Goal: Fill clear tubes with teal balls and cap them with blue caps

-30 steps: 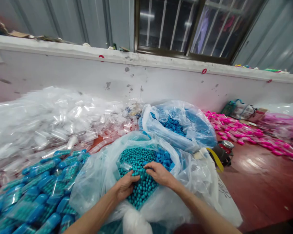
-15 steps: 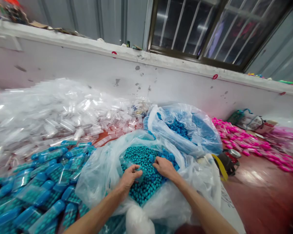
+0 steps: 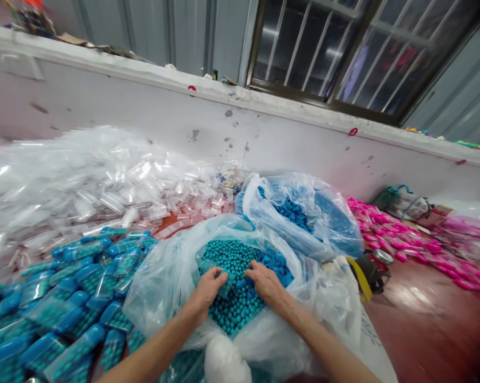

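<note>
Teal beads [image 3: 234, 316] fill an open clear plastic bag [image 3: 156, 287] in front of me. Over them, my left hand [image 3: 207, 291] is closed on a clear plastic container [image 3: 225, 288] that shows teal through its wall; the fingers partly cover it. My right hand [image 3: 267, 282] hovers at the right of the beads, thumb and fingers pinched together. Whatever it may hold is too small to make out. Blue caps [image 3: 277, 263] lie in the same bag, beside and behind the right hand.
Filled containers with blue caps [image 3: 80, 308] are heaped at the left. Behind them rises a pile of clear empty containers [image 3: 116, 186]. A second bag [image 3: 335, 218] holds blue caps. Pink pieces [image 3: 399, 226] spread at the right, near a red-lidded jar [image 3: 382, 257] on the floor.
My left hand has shifted slightly left, with the container turned more upward to the left. My right hand has moved a little left and down.
</note>
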### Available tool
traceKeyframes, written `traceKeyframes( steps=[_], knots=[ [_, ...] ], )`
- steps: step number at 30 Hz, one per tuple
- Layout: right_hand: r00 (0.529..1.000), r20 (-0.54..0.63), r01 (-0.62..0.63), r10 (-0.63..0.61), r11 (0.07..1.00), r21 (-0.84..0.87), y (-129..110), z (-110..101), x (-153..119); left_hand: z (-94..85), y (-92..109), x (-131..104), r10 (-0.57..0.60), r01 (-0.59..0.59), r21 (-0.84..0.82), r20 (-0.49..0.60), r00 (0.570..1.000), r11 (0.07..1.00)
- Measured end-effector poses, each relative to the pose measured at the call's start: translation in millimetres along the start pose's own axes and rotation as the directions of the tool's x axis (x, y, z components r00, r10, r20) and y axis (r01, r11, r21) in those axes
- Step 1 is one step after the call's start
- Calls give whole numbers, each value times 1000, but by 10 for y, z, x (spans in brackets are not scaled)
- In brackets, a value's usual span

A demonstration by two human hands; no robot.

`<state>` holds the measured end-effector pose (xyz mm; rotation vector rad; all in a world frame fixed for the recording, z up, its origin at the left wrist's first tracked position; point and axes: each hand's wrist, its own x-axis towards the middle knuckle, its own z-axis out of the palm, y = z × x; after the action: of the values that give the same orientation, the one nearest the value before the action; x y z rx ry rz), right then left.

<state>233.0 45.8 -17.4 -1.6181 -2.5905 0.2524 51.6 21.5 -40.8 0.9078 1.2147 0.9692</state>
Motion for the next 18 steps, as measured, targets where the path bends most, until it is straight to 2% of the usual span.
traceKeyframes(
  steps=[3,5,7,10,14,18],
  knots=[
    [959,-35,-281,280,959,-35,-75,-13,52,-8,-31,6,6,-6,31,1,1000,999],
    [934,12,-355,357,931,-81,-147,-6,89,-16,-48,-1,-37,36,69,13,999,997],
    [939,60,-329,338,936,-121,-200,24,105,-25,-52,-12,-80,76,103,35,996,992],
    [946,72,-304,315,944,-130,-210,75,100,-39,-46,-21,-125,115,83,123,985,990],
    [934,59,-345,351,934,-93,-184,121,121,-55,-50,-25,-134,133,23,261,956,991],
    [927,40,-371,372,928,-45,-176,157,147,-69,-67,-38,-123,144,-48,298,947,988]
  ],
)
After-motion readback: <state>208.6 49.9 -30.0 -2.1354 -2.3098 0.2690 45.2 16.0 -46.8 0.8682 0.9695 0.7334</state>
